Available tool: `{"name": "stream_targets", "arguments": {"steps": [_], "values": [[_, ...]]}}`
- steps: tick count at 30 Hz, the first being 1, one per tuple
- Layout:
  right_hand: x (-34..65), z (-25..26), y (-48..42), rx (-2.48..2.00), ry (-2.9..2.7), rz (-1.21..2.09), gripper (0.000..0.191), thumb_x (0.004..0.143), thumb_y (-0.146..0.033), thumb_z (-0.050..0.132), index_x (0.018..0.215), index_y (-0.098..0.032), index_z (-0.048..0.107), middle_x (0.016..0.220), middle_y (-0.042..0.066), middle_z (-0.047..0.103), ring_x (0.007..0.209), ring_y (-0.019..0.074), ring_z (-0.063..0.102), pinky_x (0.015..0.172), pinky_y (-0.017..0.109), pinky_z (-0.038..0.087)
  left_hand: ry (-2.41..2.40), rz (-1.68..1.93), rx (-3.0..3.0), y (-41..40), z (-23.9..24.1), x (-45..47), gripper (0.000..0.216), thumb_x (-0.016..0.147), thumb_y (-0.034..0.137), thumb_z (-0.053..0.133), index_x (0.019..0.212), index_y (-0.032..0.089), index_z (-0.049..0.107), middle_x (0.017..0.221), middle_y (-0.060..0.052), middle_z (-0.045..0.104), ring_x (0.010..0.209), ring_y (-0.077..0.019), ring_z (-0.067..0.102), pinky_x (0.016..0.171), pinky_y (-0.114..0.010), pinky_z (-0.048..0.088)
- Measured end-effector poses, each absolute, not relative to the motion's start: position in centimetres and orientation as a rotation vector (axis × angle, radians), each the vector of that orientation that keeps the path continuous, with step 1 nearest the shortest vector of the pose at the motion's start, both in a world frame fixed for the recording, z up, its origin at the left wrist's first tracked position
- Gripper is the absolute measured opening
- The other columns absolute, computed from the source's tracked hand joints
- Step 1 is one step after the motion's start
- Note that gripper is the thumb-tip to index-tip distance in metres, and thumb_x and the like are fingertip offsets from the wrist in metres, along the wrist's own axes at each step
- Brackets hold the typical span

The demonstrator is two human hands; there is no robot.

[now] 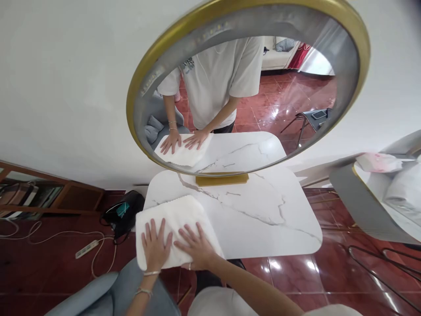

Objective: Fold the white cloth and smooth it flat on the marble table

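A folded white towel (pixel 184 210) lies on the left end of a white marble-patterned table (pixel 256 219), its near and left edges reaching the table's rim. My left hand (pixel 156 246) rests flat on the towel with fingers spread. Beside it, my right hand (pixel 196 246) lies across the towel's near part, fingers stretched out and apart; its thumb side is partly hidden near the front edge. An oval mirror (pixel 248 8) with a gold frame stands at the back of the table on a gold base (pixel 222 180) and reflects both hands on the towel.
On the left are a wooden shelf (pixel 79 196), a black bag (pixel 126 215) and a power strip (pixel 87 249) with cables on the red tiled floor. A grey chair (pixel 128 289) stands near my left side. Another chair (pixel 358 210), holding white items, stands at the right.
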State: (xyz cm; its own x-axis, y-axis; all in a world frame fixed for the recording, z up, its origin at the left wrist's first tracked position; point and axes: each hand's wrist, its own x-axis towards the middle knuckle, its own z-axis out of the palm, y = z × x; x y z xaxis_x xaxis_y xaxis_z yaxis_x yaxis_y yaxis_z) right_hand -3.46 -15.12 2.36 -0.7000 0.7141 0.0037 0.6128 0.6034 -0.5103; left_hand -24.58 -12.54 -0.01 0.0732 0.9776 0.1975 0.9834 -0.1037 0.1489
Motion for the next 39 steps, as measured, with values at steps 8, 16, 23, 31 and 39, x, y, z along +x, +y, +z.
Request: {"name": "stream_targets", "arguments": {"steps": [8,16,23,31,39], "values": [[11.2,-0.7,-19.4,-1.393,-2.539,0.337,0.07,0.09,-0.065,0.038,0.15,-0.037,0.017,0.159,0.004,0.015,0.145,0.0321,0.014,0.112,0.061,-0.01,-1.94,-0.45,-2.488,-13.7,-0.7,-8.9,0.055,0.092,0.037,0.045,0.145,0.023,0.038,0.159,-0.013,0.012,0.146,-0.0357,0.009,0.114,-0.059,0.016],[23.2,-3.4,-24.3,-2.367,-1.855,-0.053,0.06,0.096,-0.057,0.023,0.15,-0.031,0.026,0.158,0.007,0.017,0.145,0.0289,0.015,0.11,0.065,0.009,-1.43,-0.629,-2.886,-12.4,-1.8,7.2,0.069,0.088,0.053,0.048,0.149,0.031,0.025,0.16,-0.008,0.01,0.146,-0.0349,0.009,0.115,-0.058,0.015],[29.5,-3.9,-20.5,-2.517,-1.729,-0.113,0.063,0.095,-0.059,0.017,0.149,-0.028,0.03,0.159,0.005,0.014,0.147,0.024,0.01,0.113,0.058,0.012,-1.346,-0.705,-2.944,-9.6,-2.6,13.9,0.067,0.086,0.055,0.051,0.146,0.033,0.032,0.16,-0.007,0.012,0.146,-0.0363,0.01,0.114,-0.063,0.013],[32.6,-2.7,-12.5,-2.504,-1.779,-0.056,0.058,0.096,-0.052,0.024,0.149,-0.029,0.028,0.158,0.005,0.017,0.146,0.0236,0.011,0.113,0.058,0.009,-1.656,-0.656,-2.776,-4.2,-1.7,16.6,0.056,0.089,0.044,0.047,0.142,0.026,0.039,0.158,-0.009,0.02,0.147,-0.0262,0.01,0.117,-0.053,0.015],[33.0,-1.9,-5.9,-2.479,-1.764,0.064,0.058,0.097,-0.053,0.024,0.15,-0.029,0.025,0.159,0.006,0.013,0.146,0.0257,0.008,0.11,0.064,0.01,-1.838,-0.558,-2.684,-0.5,-0.9,17.7,0.056,0.089,0.044,0.046,0.141,0.022,0.044,0.144,-0.012,0.045,0.135,-0.0311,0.036,0.116,-0.052,0.018]]}}
